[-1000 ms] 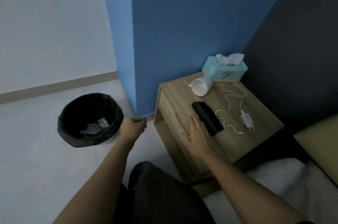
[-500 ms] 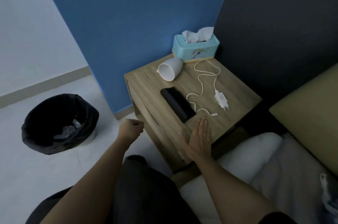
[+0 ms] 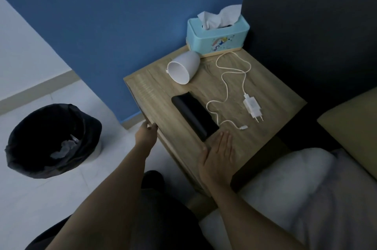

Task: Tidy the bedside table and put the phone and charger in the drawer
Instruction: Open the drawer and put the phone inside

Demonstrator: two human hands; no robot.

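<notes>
A black phone [image 3: 193, 116] lies diagonally in the middle of the wooden bedside table [image 3: 279, 96]. To its right a white charger plug [image 3: 252, 106] lies with its white cable [image 3: 226, 84] looped across the top. My right hand [image 3: 218, 157] rests flat on the table's near corner, fingers together, thumb against the phone's near end. My left hand [image 3: 146, 134] is at the table's left side, fingers hooked on the top edge of the drawer front [image 3: 163, 143]. The drawer looks closed.
A white cup [image 3: 183, 68] lies tipped on its side at the back of the table, next to a teal tissue box [image 3: 218, 35] against the blue wall. A black-lined bin [image 3: 53, 139] with crumpled paper stands on the floor at the left. A bed with a white pillow [image 3: 295, 184] is at the right.
My left hand has moved from mid-air up to the drawer front's top edge. The view has swung closer over the table. My right hand stays flat near the phone.
</notes>
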